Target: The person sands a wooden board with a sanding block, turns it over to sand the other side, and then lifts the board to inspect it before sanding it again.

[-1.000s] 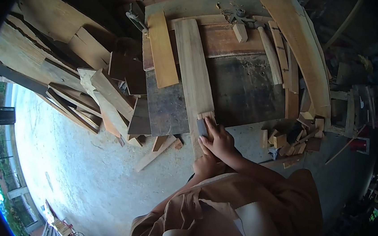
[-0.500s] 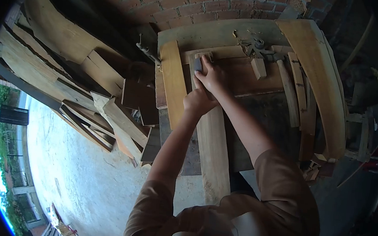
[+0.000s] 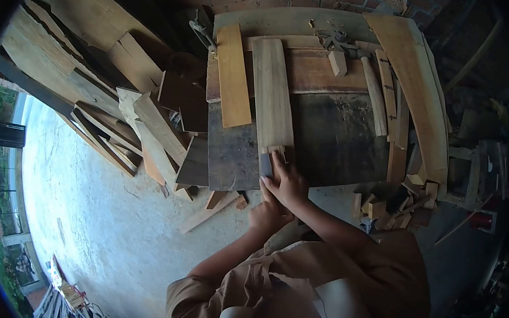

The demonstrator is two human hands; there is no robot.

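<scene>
A long pale board (image 3: 272, 94) lies lengthwise on the workbench, its near part running under my hands. On it, close to the bench's front edge, sits a small wooden hand plane (image 3: 267, 163) with a dark grey piece along its left side. My right hand (image 3: 288, 183) wraps over the plane from the right, fingers pointing forward. Just behind it, my left hand (image 3: 267, 216) is closed on the rear of the plane, with its thumb stretched forward. My hands hide much of the tool.
A yellowish plank (image 3: 233, 78) lies left of the board on the bench (image 3: 334, 148). A hammer (image 3: 370, 87), a small wood block (image 3: 337, 63) and a broad curved plank (image 3: 414, 94) are to the right. Stacked boards (image 3: 75, 58) lean at the left; offcuts (image 3: 392, 210) lie at lower right.
Both hands have drawn the hand plane along the board toward my body, from its far end to near the bench's front edge. My view has tilted down somewhat.
</scene>
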